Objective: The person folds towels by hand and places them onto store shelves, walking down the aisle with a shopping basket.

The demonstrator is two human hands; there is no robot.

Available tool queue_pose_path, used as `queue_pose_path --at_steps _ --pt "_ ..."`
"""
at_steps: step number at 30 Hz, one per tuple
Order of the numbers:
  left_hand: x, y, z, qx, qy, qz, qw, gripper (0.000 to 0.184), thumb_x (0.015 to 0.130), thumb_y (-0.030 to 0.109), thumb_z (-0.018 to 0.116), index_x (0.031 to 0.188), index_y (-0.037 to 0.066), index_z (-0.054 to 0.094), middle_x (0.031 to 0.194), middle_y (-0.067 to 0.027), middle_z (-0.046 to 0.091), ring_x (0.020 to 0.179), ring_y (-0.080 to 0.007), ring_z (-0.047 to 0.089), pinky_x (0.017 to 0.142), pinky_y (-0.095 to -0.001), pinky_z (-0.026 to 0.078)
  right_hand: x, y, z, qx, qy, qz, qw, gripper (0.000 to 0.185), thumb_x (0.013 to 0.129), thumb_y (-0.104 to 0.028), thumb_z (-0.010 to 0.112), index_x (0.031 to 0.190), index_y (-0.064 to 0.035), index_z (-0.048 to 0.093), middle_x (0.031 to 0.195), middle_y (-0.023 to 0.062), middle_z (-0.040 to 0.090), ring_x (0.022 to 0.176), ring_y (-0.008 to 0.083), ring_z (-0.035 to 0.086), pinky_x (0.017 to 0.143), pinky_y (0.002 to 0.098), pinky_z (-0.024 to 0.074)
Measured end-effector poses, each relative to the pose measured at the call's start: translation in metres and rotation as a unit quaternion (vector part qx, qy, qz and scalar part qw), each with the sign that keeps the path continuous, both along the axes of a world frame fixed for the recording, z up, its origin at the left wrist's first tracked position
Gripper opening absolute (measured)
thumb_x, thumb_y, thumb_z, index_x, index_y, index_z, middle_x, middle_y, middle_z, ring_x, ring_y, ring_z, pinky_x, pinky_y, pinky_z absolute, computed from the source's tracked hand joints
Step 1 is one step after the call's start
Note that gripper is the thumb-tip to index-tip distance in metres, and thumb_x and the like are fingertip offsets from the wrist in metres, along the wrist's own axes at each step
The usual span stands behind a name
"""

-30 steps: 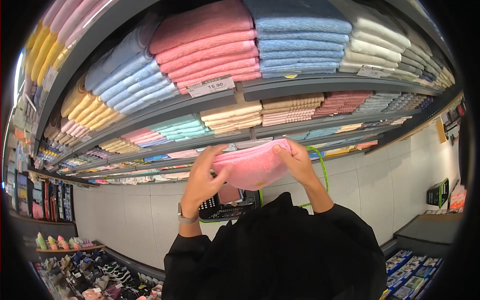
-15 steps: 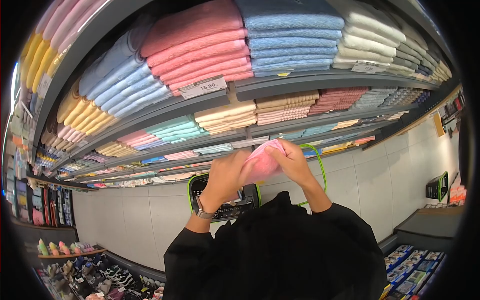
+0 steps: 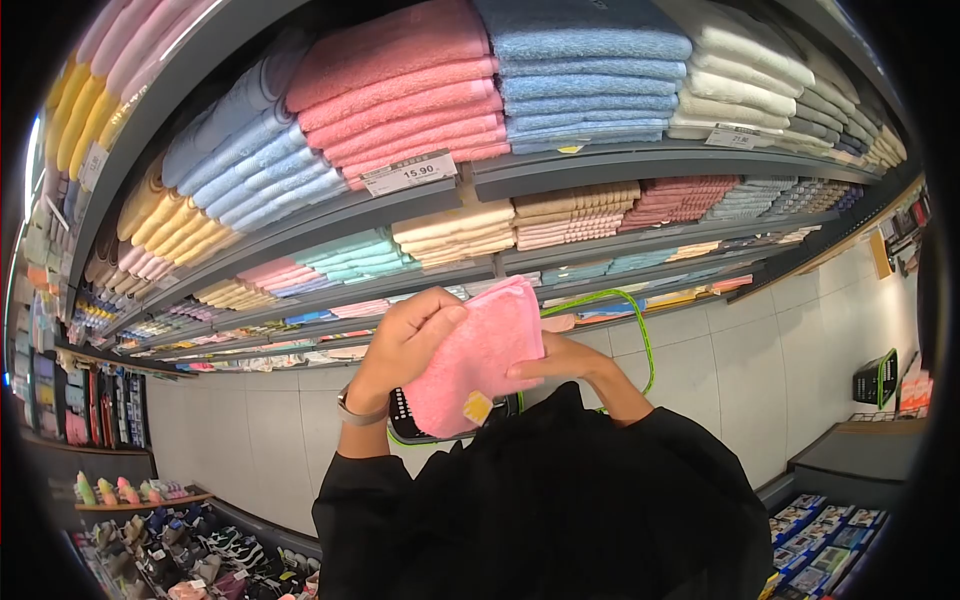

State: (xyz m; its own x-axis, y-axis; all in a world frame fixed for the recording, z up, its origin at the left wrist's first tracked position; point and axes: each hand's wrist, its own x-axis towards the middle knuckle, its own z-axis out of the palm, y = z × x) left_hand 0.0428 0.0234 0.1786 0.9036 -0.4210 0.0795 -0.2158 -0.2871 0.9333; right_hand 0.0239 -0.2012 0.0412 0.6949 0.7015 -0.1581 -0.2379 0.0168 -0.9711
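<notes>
A folded pink towel (image 3: 470,365) hangs between my two hands in front of my chest, with a small yellowish tag (image 3: 478,406) at its lower edge. My left hand (image 3: 412,335) grips its upper left side, thumb on the face turned to me. At the right edge my right hand (image 3: 545,362) holds it, thumb in front and fingers behind, partly hidden by the cloth. Below the towel, and mostly covered by it, a black shopping basket (image 3: 402,418) with a green rim stands on the floor.
Shelves ahead carry folded pink towels (image 3: 400,85), blue towels (image 3: 590,75) and white towels (image 3: 745,75). A price label (image 3: 410,173) sits on the shelf edge. A green handle loop (image 3: 648,345) rises at right. Another basket (image 3: 874,380) stands far right; footwear (image 3: 200,555) lies lower left.
The pink towel, bunched between both hands before, is now spread wider and flatter, its tag showing. My left hand has moved left, and my right hand has moved lower along the right edge.
</notes>
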Motion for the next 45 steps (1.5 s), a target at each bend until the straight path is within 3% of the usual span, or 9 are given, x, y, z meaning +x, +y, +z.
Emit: queue_pose_path --at_steps 5,15,18,21,26,30,33,37,45 --pt "0.024 0.014 -0.013 -0.008 0.069 0.024 0.997 0.018 0.092 0.017 0.055 0.085 0.000 0.059 0.074 0.0054 0.051 0.072 -0.0036 0.044 0.065 -0.0203 0.039 -0.006 0.007 0.013 -0.022 0.048 0.066 0.996 0.069 0.083 -0.035 0.066 0.135 0.0006 0.037 0.130 0.0138 0.049 0.120 0.0207 0.045 0.099 0.0325 0.0374" --pt "0.056 0.041 -0.093 -0.027 0.221 0.053 0.973 0.022 0.092 0.024 0.055 0.085 0.004 0.061 0.074 0.0045 0.055 0.067 -0.0029 0.047 0.061 -0.0189 0.039 -0.012 0.002 0.011 0.054 0.153 -0.012 0.987 0.066 0.083 -0.023 0.067 0.136 0.0023 0.035 0.128 0.0107 0.049 0.116 0.0173 0.046 0.096 0.0310 0.0399" --pt "0.053 0.060 -0.109 -0.071 0.242 0.058 0.966 0.028 0.094 0.030 0.050 0.095 0.004 0.061 0.077 -0.0019 0.060 0.068 -0.0059 0.053 0.059 -0.0190 0.042 -0.015 -0.003 0.013 0.085 0.187 -0.059 0.977 0.064 0.083 -0.018 0.068 0.135 0.0020 0.037 0.127 0.0107 0.049 0.116 0.0175 0.047 0.095 0.0313 0.0412" --pt "0.033 0.075 -0.152 -0.254 0.343 0.086 0.900 0.041 0.096 0.040 0.042 0.106 0.004 0.057 0.087 -0.0106 0.066 0.076 -0.0130 0.062 0.066 -0.0232 0.047 -0.015 -0.007 0.014 0.111 0.231 -0.116 0.960 0.060 0.083 -0.016 0.067 0.133 0.0018 0.039 0.126 0.0107 0.050 0.116 0.0180 0.047 0.094 0.0318 0.0426" --pt "-0.018 0.057 -0.178 -0.364 0.426 0.125 0.819 0.058 0.096 0.050 0.033 0.121 0.000 0.049 0.098 -0.0196 0.065 0.089 -0.0253 0.064 0.083 -0.0346 0.048 -0.007 -0.012 0.002 0.099 0.237 -0.192 0.947 0.053 0.083 -0.016 0.066 0.127 0.0033 0.043 0.120 0.0105 0.053 0.110 0.0169 0.052 0.090 0.0304 0.0457" --pt "-0.043 0.042 -0.175 -0.429 0.354 0.123 0.822 0.058 0.096 0.046 0.036 0.129 -0.002 0.043 0.128 -0.0164 0.050 0.118 -0.0248 0.048 0.101 -0.0375 0.036 0.002 -0.010 -0.007 0.111 0.260 -0.220 0.934 0.050 0.085 -0.018 0.065 0.124 0.0055 0.045 0.117 0.0113 0.055 0.103 0.0165 0.056 0.087 0.0289 0.0476" --pt "-0.043 0.037 -0.167 -0.430 0.249 0.115 0.860 0.049 0.095 0.033 0.045 0.132 0.000 0.040 0.130 -0.0135 0.047 0.121 -0.0221 0.045 0.104 -0.0352 0.033 0.008 -0.004 -0.007 0.123 0.251 -0.228 0.933 0.048 0.086 -0.019 0.063 0.124 0.0059 0.046 0.117 0.0121 0.055 0.102 0.0170 0.057 0.085 0.0292 0.0485" --pt "-0.039 0.026 -0.124 -0.346 0.208 0.151 0.902 0.046 0.089 0.009 0.054 0.133 0.001 0.040 0.131 -0.0115 0.045 0.121 -0.0186 0.043 0.104 -0.0321 0.032 0.010 0.001 0.001 0.143 0.234 -0.215 0.937 0.047 0.087 -0.019 0.062 0.124 0.0051 0.046 0.116 0.0127 0.056 0.104 0.0175 0.057 0.087 0.0305 0.0484" --pt "-0.038 0.020 -0.130 -0.265 0.160 0.188 0.932 0.035 0.089 0.009 0.057 0.122 -0.001 0.051 0.115 -0.0091 0.057 0.104 -0.0145 0.055 0.092 -0.0276 0.043 0.011 -0.007 -0.007 0.104 0.201 -0.214 0.950 0.040 0.090 -0.021 0.059 0.119 0.0048 0.051 0.112 0.0102 0.058 0.102 0.0155 0.057 0.088 0.0292 0.0462"
